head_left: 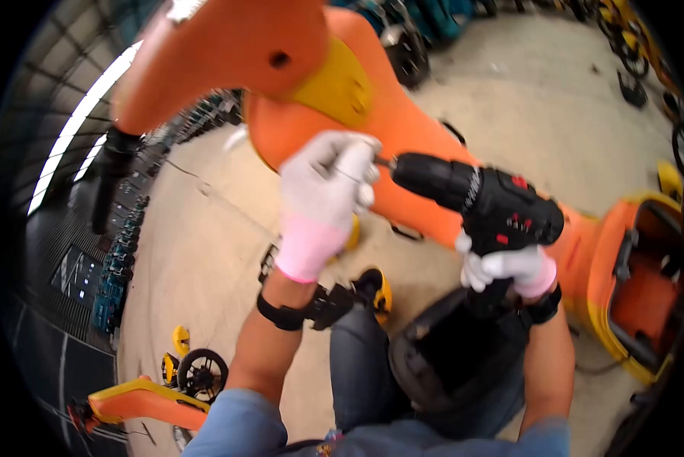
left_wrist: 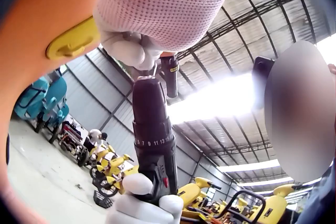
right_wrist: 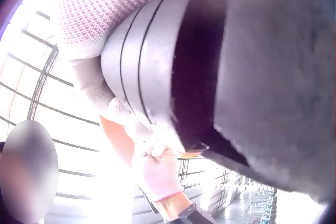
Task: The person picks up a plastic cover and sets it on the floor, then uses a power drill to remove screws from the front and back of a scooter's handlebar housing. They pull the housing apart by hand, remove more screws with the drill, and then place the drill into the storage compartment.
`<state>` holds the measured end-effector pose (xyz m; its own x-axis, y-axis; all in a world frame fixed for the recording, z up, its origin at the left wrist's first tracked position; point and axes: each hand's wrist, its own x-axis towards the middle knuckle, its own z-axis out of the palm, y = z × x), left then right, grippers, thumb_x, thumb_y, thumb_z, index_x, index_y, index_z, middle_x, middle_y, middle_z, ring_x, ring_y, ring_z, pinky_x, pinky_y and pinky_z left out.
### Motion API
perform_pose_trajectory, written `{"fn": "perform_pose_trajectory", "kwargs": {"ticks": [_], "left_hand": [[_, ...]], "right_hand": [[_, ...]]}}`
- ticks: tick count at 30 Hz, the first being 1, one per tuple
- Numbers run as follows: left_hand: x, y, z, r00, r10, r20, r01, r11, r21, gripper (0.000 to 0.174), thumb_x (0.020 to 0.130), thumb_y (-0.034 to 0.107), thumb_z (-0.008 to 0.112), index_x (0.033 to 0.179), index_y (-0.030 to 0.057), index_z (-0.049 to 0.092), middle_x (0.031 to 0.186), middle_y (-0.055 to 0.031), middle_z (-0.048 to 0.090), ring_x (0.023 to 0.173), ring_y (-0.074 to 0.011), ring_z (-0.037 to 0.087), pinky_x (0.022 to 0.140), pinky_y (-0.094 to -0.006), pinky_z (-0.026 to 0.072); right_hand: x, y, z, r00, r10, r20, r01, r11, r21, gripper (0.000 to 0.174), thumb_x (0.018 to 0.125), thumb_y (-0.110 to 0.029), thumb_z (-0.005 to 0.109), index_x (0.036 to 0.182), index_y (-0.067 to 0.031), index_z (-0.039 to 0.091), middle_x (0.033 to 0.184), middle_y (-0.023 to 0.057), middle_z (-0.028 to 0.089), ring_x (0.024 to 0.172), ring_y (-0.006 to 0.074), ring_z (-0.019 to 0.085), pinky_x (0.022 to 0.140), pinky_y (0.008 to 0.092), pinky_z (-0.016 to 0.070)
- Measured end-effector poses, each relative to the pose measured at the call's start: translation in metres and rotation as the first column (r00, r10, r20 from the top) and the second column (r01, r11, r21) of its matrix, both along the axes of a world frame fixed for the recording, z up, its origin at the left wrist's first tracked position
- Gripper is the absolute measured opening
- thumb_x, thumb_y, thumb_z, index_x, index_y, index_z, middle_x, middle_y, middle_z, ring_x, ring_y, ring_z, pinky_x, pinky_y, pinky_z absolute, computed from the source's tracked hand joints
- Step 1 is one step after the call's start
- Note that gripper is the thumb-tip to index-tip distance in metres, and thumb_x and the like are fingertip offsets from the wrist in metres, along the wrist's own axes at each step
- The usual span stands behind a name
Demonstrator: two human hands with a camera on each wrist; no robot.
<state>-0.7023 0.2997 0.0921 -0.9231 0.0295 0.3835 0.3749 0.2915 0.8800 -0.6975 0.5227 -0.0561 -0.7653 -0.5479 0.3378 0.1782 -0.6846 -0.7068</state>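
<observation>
My right hand, in a white and pink glove, grips the handle of a black cordless drill. The drill points left, its chuck toward my other hand. My gloved left hand has its fingers curled at the front of the chuck and pinches the drill bit. In the left wrist view the bit shows as thin metal between the fingertips and the chuck. Behind both hands lies a large orange scooter body with a yellow panel.
An open black tub sits by my legs. At the right, the orange body has a yellow-rimmed opening. A wheel and another orange frame are at lower left. Yellow scooters stand in the background.
</observation>
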Motion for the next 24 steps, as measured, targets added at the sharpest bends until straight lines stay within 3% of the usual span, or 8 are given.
{"fn": "perform_pose_trajectory", "kwargs": {"ticks": [3,10,12,14,15,17,21,24], "left_hand": [[0.006,0.003,-0.023,1.0,0.019,-0.022,-0.02,0.999,-0.032,0.019,0.098,0.016,0.061,0.102,-0.0013,0.066,0.074,-0.003,0.061,0.056,-0.0033,0.054,0.049,-0.0182,0.0409],[-0.027,-0.006,-0.031,0.992,0.028,-0.126,-0.023,0.999,0.044,0.026,0.103,0.021,0.055,0.107,-0.0042,0.061,0.071,0.0005,0.055,0.054,-0.0031,0.044,0.048,-0.0196,0.0352],[-0.011,-0.007,-0.027,1.0,-0.014,0.028,0.022,0.959,-0.281,0.019,0.098,0.015,0.058,0.101,-0.0025,0.065,0.07,0.0008,0.056,0.056,-0.0042,0.048,0.05,-0.0204,0.0401],[0.014,0.003,-0.062,0.947,-0.237,0.218,0.318,0.794,-0.519,0.009,0.088,0.006,0.065,0.093,0.0005,0.07,0.074,-0.0007,0.063,0.062,-0.0069,0.059,0.057,-0.0228,0.0486],[0.027,0.02,-0.071,0.795,-0.251,0.552,0.544,0.697,-0.467,0.008,0.086,0.005,0.067,0.092,0.0016,0.071,0.076,-0.0027,0.067,0.063,-0.0081,0.063,0.06,-0.0243,0.0507],[0.04,0.029,-0.136,0.687,-0.372,0.625,0.707,0.541,-0.455,0.011,0.089,0.01,0.065,0.093,0.0009,0.069,0.072,-0.0102,0.067,0.06,-0.015,0.065,0.061,-0.0287,0.0524],[0.059,0.033,-0.227,0.638,-0.451,0.624,0.77,0.399,-0.499,0.02,0.085,0.016,0.067,0.1,0.0023,0.07,0.086,-0.0172,0.07,0.081,-0.0325,0.069,0.074,-0.0401,0.0552],[0.07,0.045,-0.23,0.545,-0.313,0.778,0.833,0.099,-0.544,0.062,0.088,0.029,0.064,0.138,-0.0013,0.044,0.117,-0.0242,0.061,0.108,-0.041,0.06,0.095,-0.0455,0.0484]], "right_hand": [[0.024,0.01,-0.005,0.988,-0.15,0.038,0.141,0.972,0.187,0.05,0.072,-0.018,0.073,0.11,0.0087,0.057,0.067,0.0091,0.058,0.057,0.0196,0.058,0.068,0.0367,0.0528],[0.073,0.025,-0.053,0.948,-0.199,0.248,0.191,0.98,0.056,0.048,0.071,-0.019,0.073,0.108,0.0079,0.056,0.06,0.0069,0.053,0.052,0.0212,0.057,0.062,0.0378,0.054],[0.089,0.04,-0.075,0.935,-0.227,0.273,0.229,0.973,0.024,0.048,0.074,-0.015,0.072,0.112,0.0085,0.054,0.064,0.0076,0.056,0.058,0.0211,0.059,0.067,0.0378,0.0532],[0.105,0.051,-0.086,0.907,-0.306,0.29,0.295,0.952,0.081,0.049,0.076,-0.013,0.071,0.116,0.0086,0.052,0.068,0.0081,0.058,0.063,0.0205,0.06,0.072,0.0373,0.0519],[0.11,0.051,-0.083,0.906,-0.299,0.3,0.286,0.954,0.089,0.049,0.076,-0.013,0.071,0.116,0.0086,0.052,0.068,0.0081,0.058,0.063,0.0205,0.06,0.072,0.0373,0.0519],[0.116,0.055,-0.071,0.87,-0.414,0.267,0.372,0.908,0.192,0.051,0.077,-0.014,0.071,0.118,0.0076,0.051,0.069,0.0076,0.058,0.064,0.0198,0.06,0.073,0.036,0.051],[0.131,0.063,-0.069,0.857,-0.431,0.281,0.338,0.884,0.323,0.052,0.079,-0.018,0.073,0.118,0.0068,0.049,0.07,0.0068,0.058,0.064,0.021,0.06,0.075,0.0385,0.0518],[0.134,0.061,-0.066,0.847,-0.464,0.258,0.342,0.849,0.403,0.057,0.08,-0.023,0.076,0.118,0.0083,0.048,0.072,0.008,0.06,0.066,0.0216,0.061,0.079,0.0416,0.0504]]}}
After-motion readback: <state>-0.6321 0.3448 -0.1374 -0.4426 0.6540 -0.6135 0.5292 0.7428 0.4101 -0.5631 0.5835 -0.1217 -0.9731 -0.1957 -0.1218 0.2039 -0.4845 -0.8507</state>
